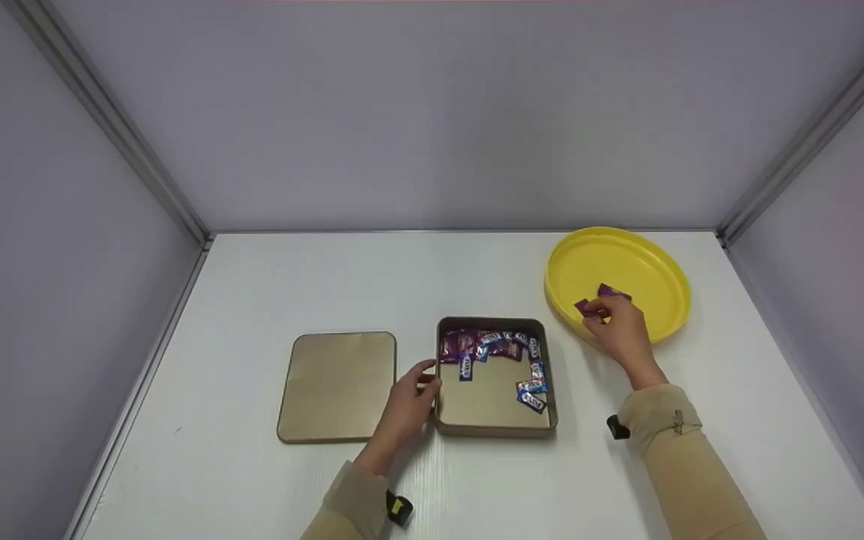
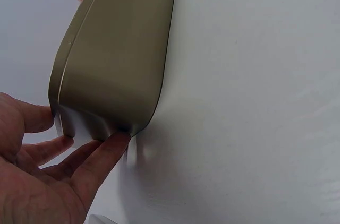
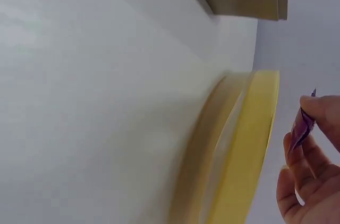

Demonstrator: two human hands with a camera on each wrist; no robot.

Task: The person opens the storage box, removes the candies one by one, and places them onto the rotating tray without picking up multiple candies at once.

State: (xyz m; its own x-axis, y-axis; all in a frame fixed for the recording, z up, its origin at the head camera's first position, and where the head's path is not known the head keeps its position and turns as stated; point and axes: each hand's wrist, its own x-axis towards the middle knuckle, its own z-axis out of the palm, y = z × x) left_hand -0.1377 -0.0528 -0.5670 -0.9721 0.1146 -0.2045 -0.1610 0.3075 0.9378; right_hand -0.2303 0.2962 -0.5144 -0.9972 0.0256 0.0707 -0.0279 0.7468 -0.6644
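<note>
A square gold tin (image 1: 493,430) holds purple packets (image 1: 450,346) and small blue wrapped pieces (image 1: 532,402) along its back and right sides. My left hand (image 1: 408,401) touches the tin's left wall; in the left wrist view the fingers (image 2: 101,161) of that hand rest on the tin's side (image 2: 111,65), relaxed. Over the front left part of the yellow round tray (image 1: 676,324), my right hand (image 1: 622,330) pinches a purple packet (image 1: 583,307), seen also in the right wrist view as a purple packet (image 3: 302,127) between thumb and fingers. Another purple packet (image 1: 612,292) lies in the tray.
A flat gold lid (image 1: 338,386) lies on the white table (image 1: 312,277) left of the tin. Pale walls (image 1: 432,112) enclose the table at the back and on both sides. Black bands (image 1: 399,508) show at both cuffs.
</note>
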